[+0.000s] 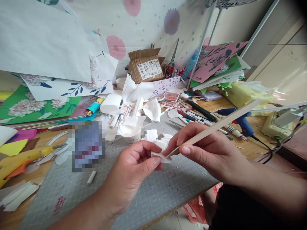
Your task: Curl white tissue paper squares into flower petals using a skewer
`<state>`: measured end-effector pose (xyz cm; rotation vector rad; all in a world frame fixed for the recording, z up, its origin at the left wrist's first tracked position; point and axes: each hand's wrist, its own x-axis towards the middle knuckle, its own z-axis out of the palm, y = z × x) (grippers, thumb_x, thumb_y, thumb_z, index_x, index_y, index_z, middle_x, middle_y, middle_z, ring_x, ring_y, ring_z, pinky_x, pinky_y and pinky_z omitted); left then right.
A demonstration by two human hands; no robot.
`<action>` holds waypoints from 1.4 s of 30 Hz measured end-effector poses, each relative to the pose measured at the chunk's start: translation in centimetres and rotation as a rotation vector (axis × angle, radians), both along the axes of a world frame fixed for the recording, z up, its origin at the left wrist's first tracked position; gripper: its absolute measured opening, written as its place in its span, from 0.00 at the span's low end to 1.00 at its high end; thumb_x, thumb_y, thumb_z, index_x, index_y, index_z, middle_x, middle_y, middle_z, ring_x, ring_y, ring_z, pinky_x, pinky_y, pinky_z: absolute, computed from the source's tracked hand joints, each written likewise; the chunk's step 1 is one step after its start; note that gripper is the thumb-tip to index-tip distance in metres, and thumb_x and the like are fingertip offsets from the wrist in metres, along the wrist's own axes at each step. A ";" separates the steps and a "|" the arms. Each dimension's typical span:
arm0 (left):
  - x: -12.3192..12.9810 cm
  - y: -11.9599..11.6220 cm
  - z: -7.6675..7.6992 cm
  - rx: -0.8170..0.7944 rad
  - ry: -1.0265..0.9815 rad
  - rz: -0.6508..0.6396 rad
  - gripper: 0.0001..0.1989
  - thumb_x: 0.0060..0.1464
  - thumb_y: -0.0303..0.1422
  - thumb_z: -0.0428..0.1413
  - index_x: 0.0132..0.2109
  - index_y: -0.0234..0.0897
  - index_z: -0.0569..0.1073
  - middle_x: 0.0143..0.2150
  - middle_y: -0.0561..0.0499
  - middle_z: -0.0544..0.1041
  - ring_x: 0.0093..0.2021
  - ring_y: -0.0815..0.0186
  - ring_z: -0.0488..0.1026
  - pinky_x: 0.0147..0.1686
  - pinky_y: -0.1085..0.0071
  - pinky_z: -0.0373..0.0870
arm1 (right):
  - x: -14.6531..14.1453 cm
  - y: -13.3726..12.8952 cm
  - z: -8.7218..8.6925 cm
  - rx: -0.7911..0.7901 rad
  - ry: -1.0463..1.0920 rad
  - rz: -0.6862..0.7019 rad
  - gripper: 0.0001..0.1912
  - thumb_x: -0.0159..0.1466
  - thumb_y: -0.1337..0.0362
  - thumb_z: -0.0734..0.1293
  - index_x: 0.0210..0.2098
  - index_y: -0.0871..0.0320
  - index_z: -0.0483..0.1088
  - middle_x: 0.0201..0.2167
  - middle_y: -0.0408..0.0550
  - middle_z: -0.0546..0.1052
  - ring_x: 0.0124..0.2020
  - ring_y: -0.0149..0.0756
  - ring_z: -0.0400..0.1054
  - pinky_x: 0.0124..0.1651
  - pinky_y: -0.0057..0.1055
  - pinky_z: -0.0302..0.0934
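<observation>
Two hands point(130, 172) holding one paper point(167, 160), one stick point(219, 124)

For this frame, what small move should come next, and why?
Probably a light stroke of the flat, pale wooden stick across the small white paper piece: the right hand has the stick's lower end at it, and the left hand pinches its edge above the grey gridded mat.
</observation>
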<state>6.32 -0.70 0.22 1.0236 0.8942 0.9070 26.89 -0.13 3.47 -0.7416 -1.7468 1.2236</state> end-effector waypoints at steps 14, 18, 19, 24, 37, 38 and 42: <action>0.0 -0.2 0.3 -0.022 0.000 -0.003 0.07 0.50 0.32 0.64 0.38 0.40 0.76 0.31 0.56 0.75 0.33 0.70 0.73 0.37 0.74 0.69 | 0.0 0.0 0.0 0.067 -0.083 -0.024 0.01 0.66 0.68 0.65 0.38 0.58 0.68 0.36 0.49 0.78 0.38 0.36 0.75 0.40 0.30 0.69; 0.1 -0.3 0.4 -0.019 0.009 -0.019 0.06 0.51 0.30 0.62 0.39 0.40 0.76 0.32 0.55 0.76 0.34 0.71 0.73 0.38 0.74 0.69 | 0.0 -0.1 0.1 0.019 -0.040 -0.006 0.01 0.66 0.68 0.65 0.38 0.58 0.68 0.35 0.49 0.78 0.38 0.36 0.75 0.41 0.31 0.70; 0.1 -0.3 0.4 -0.020 0.011 -0.021 0.06 0.52 0.30 0.62 0.39 0.40 0.76 0.32 0.55 0.76 0.34 0.71 0.73 0.38 0.75 0.69 | 0.0 -0.1 0.1 0.023 -0.054 -0.009 0.01 0.66 0.68 0.65 0.38 0.58 0.68 0.35 0.49 0.78 0.38 0.36 0.75 0.41 0.32 0.70; 0.0 -0.2 0.4 -0.015 0.021 -0.029 0.07 0.52 0.30 0.62 0.40 0.40 0.76 0.33 0.55 0.76 0.34 0.70 0.73 0.39 0.74 0.69 | 0.0 0.1 0.2 0.091 -0.134 -0.041 0.02 0.65 0.67 0.66 0.37 0.59 0.70 0.34 0.50 0.78 0.37 0.38 0.75 0.40 0.33 0.70; 0.0 -0.1 0.3 -0.001 -0.017 -0.062 0.08 0.52 0.30 0.62 0.41 0.40 0.76 0.36 0.52 0.78 0.37 0.68 0.73 0.40 0.72 0.70 | -0.2 0.3 -0.2 -0.088 0.055 0.007 0.04 0.67 0.65 0.65 0.37 0.58 0.69 0.33 0.48 0.78 0.33 0.32 0.76 0.35 0.26 0.70; 0.0 -0.1 0.3 -0.004 -0.016 -0.061 0.09 0.51 0.31 0.62 0.41 0.40 0.76 0.36 0.52 0.78 0.37 0.68 0.73 0.40 0.71 0.70 | -0.2 0.3 -0.2 -0.088 0.058 0.005 0.04 0.67 0.65 0.65 0.37 0.58 0.69 0.33 0.48 0.79 0.33 0.32 0.76 0.35 0.26 0.70; 0.0 -0.1 0.3 -0.021 0.003 -0.034 0.11 0.47 0.33 0.65 0.40 0.39 0.76 0.34 0.52 0.76 0.36 0.67 0.71 0.38 0.72 0.70 | -0.3 0.3 0.0 -0.071 0.051 0.010 0.03 0.67 0.65 0.65 0.37 0.58 0.69 0.34 0.48 0.78 0.35 0.33 0.76 0.38 0.28 0.71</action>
